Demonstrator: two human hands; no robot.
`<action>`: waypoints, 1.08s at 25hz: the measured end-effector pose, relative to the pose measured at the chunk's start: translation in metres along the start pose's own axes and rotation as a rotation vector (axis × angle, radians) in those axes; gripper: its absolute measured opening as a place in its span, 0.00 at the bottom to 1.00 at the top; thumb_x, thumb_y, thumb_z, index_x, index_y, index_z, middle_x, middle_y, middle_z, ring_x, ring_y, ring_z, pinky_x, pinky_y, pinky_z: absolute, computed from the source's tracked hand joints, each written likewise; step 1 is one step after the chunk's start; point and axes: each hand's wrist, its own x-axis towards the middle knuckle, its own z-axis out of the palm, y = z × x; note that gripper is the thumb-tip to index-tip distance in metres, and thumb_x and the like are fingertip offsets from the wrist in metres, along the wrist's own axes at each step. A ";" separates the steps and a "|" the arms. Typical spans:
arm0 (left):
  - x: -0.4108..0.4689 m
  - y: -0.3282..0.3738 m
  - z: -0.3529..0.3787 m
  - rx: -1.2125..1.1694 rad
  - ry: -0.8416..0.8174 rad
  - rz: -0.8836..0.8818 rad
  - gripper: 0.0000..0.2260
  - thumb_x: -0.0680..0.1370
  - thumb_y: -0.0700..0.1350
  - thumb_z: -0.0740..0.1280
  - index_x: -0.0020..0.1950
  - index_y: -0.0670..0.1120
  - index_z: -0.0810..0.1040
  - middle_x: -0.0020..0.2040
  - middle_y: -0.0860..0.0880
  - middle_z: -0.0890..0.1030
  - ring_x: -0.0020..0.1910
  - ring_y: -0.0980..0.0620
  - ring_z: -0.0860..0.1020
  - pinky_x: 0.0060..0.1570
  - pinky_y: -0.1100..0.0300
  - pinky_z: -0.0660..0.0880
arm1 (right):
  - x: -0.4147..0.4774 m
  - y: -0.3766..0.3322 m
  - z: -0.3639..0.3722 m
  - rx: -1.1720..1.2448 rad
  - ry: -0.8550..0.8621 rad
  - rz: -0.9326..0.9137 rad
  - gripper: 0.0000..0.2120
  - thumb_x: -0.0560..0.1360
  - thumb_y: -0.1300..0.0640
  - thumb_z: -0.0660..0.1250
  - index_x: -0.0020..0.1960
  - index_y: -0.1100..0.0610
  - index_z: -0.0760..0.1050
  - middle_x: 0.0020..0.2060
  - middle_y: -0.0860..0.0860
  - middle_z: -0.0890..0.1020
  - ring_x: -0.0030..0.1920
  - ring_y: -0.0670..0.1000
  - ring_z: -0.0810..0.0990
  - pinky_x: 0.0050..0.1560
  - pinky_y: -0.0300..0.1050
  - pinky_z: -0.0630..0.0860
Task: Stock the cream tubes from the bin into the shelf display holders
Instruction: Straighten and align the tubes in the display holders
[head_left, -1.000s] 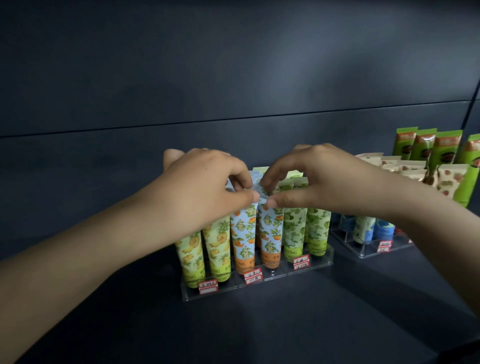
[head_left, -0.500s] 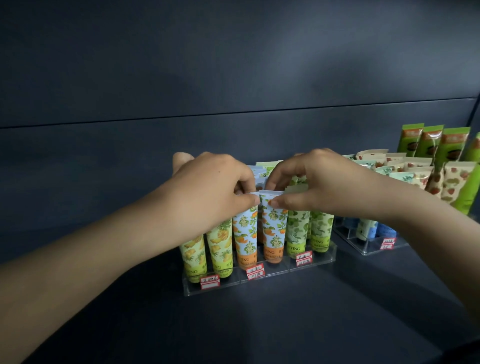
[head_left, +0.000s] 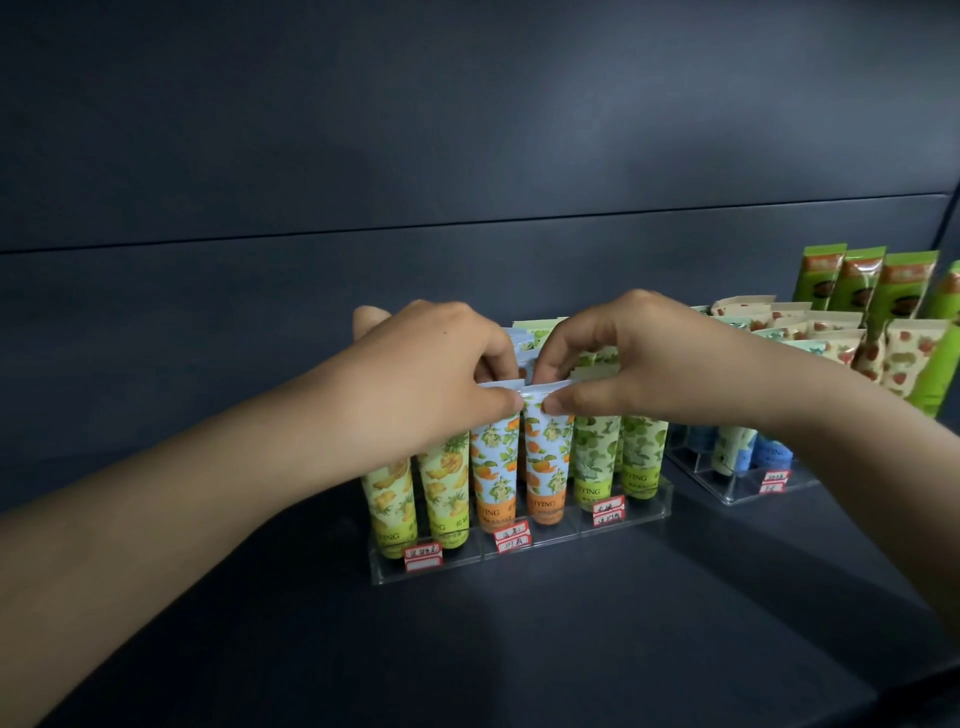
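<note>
- Your left hand (head_left: 436, 374) has thumb and forefinger pinched narrow on the crimped top of the left orange tube (head_left: 496, 467). Your right hand (head_left: 639, 358) does the same on the right orange tube (head_left: 543, 462), and the two thumbs almost meet.
- The rest of your fingers curl over the tube tops further back. Can't tell if they're touching anything there.
- Both orange tubes stand upright, caps down, side by side in the middle section of the clear holder (head_left: 519, 564), in the near row. Their caps sit level with the neighbours', so I'd say they're seated or as good as.
- Left of them are the pineapple tubes (head_left: 395, 499) and right of them the green tubes (head_left: 595, 457), so the near row looks full all the way across.
- More tops poke up behind, but your hands cover the far rows, so no idea how full those are.
- The second holder (head_left: 737, 493), off to the right on the shelf (head_left: 519, 649), looks well loaded too, with strawberry tubes (head_left: 904, 358) at the far side.
- The bin isn't in view, so I can't tell how much stock is left.
- My guess is this holder is close to done: let go, square up the tops, then fill any far-row gaps.
</note>
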 end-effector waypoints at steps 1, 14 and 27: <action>0.000 -0.001 -0.001 -0.006 -0.005 0.002 0.06 0.74 0.56 0.66 0.47 0.56 0.78 0.44 0.59 0.80 0.50 0.61 0.76 0.57 0.55 0.63 | 0.000 0.000 0.000 0.006 -0.002 0.003 0.05 0.69 0.53 0.74 0.44 0.48 0.81 0.41 0.40 0.82 0.44 0.36 0.78 0.44 0.26 0.69; -0.002 -0.007 -0.009 -0.098 0.034 -0.004 0.06 0.72 0.56 0.67 0.43 0.56 0.79 0.39 0.61 0.80 0.48 0.61 0.77 0.61 0.51 0.68 | -0.002 -0.006 -0.013 -0.044 0.044 -0.032 0.07 0.69 0.51 0.72 0.46 0.49 0.81 0.39 0.39 0.83 0.43 0.34 0.78 0.43 0.21 0.67; 0.024 -0.040 -0.028 -0.042 0.113 0.050 0.11 0.75 0.53 0.65 0.55 0.51 0.77 0.52 0.56 0.78 0.52 0.60 0.75 0.48 0.67 0.66 | 0.035 0.003 -0.031 -0.339 0.026 0.034 0.15 0.75 0.50 0.65 0.60 0.49 0.77 0.56 0.43 0.80 0.39 0.35 0.71 0.37 0.16 0.61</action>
